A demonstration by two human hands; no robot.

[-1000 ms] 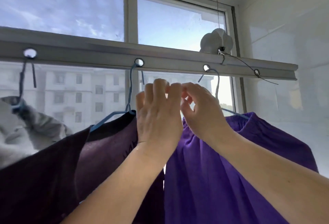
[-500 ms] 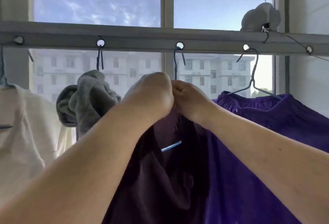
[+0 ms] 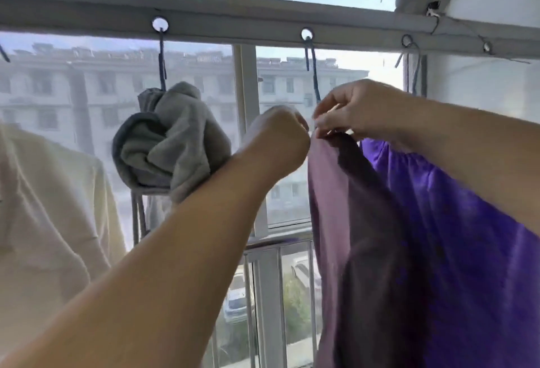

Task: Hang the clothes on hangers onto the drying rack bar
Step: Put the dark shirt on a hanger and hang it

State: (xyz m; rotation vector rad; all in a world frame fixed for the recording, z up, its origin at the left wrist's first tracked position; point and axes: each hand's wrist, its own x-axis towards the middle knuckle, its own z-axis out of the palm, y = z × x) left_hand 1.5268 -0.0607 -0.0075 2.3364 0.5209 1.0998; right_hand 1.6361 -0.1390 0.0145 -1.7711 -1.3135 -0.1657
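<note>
**Two hands at the collar of the maroon garment**

Both of your hands meet just under the drying rack bar, at the top edge of the maroon garment. Your right hand has its fingertips curled down and pinching the cloth where it bunches at the neck of the blue hanger. Your left hand is closed into a fist right beside it, knuckles touching the garment's edge; whether those fingers hold cloth is hidden from this angle. The hanger's hook passes through a round eyelet in the bar, and the garment hangs straight down from your fingers, dark folds down its middle.

Just to the right, touching the maroon cloth, a bright purple garment hangs under your right forearm from its own hook. To the left, a grey hooded top is bunched up on another hook through the next eyelet, its drawcords dangling below. Further left a cream garment fills the frame's edge.

Behind the bar is a large window with a pale frame, showing apartment blocks across the way and blue sky above. Below it runs a metal railing, with parked cars visible far beneath. A white wall closes the right side.
</note>
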